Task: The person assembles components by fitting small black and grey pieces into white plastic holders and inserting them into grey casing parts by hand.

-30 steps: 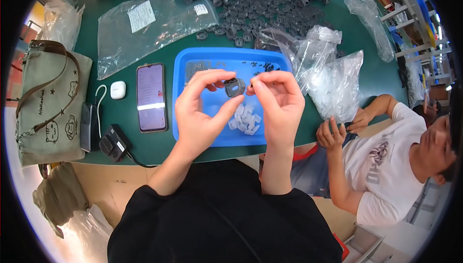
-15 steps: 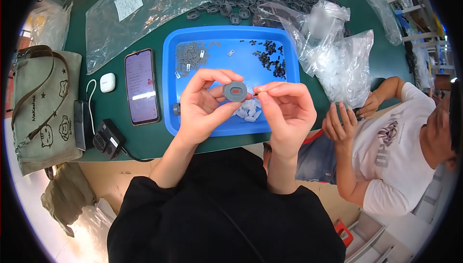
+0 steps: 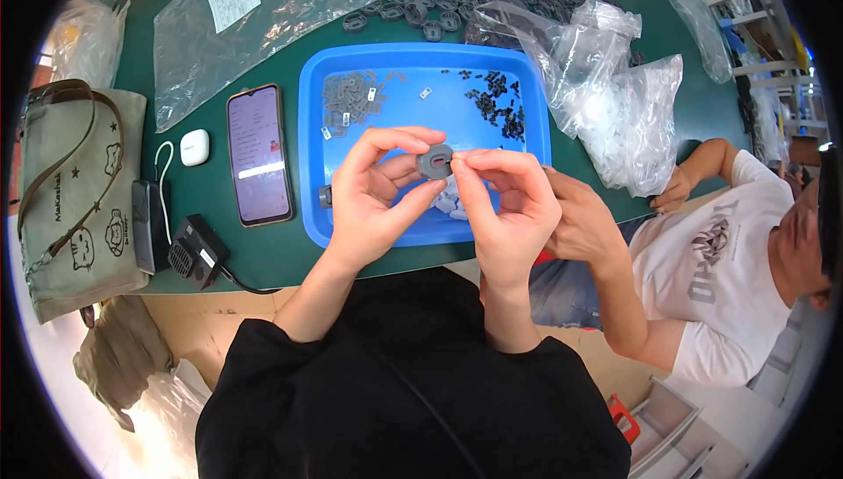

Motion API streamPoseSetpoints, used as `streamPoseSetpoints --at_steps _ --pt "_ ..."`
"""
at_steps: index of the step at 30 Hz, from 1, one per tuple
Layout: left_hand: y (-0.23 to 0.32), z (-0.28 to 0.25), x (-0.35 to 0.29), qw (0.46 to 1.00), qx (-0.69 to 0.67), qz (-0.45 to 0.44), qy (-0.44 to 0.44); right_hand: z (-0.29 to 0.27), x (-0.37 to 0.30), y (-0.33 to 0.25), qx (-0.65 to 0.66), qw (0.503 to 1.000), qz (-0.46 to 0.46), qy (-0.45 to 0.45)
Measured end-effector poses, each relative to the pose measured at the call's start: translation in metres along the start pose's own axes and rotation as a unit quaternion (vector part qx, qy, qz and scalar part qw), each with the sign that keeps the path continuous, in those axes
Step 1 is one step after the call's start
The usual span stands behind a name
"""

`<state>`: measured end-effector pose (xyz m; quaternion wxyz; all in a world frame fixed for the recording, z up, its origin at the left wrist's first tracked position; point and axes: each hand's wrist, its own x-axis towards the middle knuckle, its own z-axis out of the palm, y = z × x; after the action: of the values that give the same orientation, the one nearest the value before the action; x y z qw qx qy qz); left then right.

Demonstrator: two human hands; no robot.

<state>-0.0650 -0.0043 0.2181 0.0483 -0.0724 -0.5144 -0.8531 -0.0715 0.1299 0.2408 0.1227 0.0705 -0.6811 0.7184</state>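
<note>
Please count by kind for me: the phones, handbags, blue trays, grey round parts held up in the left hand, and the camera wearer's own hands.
Phone: 1
Handbag: 1
Blue tray: 1
Grey round part: 1
Own hands, left and right: 2
Total: 6

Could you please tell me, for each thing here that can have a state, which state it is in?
Left hand: closed on the gray part
Right hand: fingertips at the part's right edge; anything between them is hidden
Gray part: held above the tray, hole visible
Blue tray: holding small pieces
Phone: screen lit
White case: closed
Large clear bag: lying flattened
Handbag: straps draped over its front
</note>
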Motion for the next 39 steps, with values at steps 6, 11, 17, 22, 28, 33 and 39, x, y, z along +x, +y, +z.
streamPoseSetpoints --at_steps 6,11,17,22,28,33,39 --pt "0.000 -0.017 0.006 0.958 0.280 0.059 0.036 -0.015 -0.008 -0.002 0.071 0.997 0.015 0.041" --pt "0.002 -0.014 0.003 0.850 0.525 -0.011 0.034 -0.021 -0.025 -0.003 0.061 0.998 0.013 0.031" --pt "0.012 -0.015 -0.006 0.681 0.730 0.028 -0.038 -0.024 -0.037 0.003 0.069 0.997 0.025 -0.003" --pt "0.018 -0.009 -0.005 0.647 0.760 0.023 -0.062 -0.029 -0.039 0.006 0.092 0.993 0.076 0.005" --pt "0.020 -0.006 -0.001 0.662 0.742 0.032 -0.106 -0.041 -0.038 0.008 0.087 0.992 0.084 0.032" --pt "0.020 0.001 0.010 0.700 0.695 0.071 -0.148 -0.052 -0.037 0.011 0.090 0.990 0.093 0.055" --pt "-0.011 0.028 0.035 0.723 0.660 0.100 -0.177 -0.059 -0.036 0.017 0.078 0.990 0.083 0.082"
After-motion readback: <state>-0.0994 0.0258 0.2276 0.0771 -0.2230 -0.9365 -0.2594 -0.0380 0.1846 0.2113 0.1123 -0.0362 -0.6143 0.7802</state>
